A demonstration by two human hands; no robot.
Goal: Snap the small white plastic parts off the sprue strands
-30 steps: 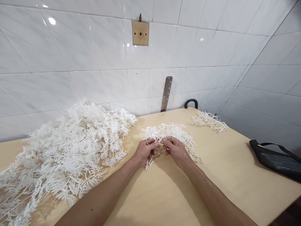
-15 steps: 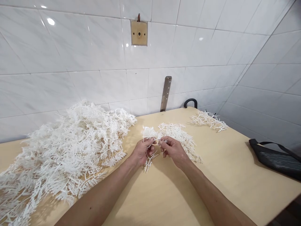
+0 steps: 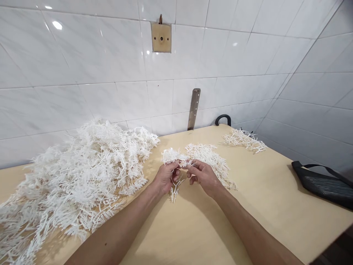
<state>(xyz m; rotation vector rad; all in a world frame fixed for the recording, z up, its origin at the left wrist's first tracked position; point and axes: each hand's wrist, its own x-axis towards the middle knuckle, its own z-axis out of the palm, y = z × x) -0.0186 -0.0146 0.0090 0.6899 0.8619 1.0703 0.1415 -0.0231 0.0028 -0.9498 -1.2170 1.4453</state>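
Note:
Near the middle of the table, my left hand is closed on a white branched plastic sprig, its feathery top above the fingers and bare stems hanging below. Close on its right, my right hand pinches a feathery white part at the sprig's right side. Just behind my right hand lies a small pile of white sprigs. A much larger heap of white feathery sprigs covers the left of the table.
The wooden table meets a tiled wall. At the back right lie thin bare white branches, near a black curved handle. A black mesh bag rests at the right edge. A metal bracket stands against the wall.
The feathery top of the sprig has shifted slightly left, and more feathery white strands show between my hands. Both hands have stayed almost in place.

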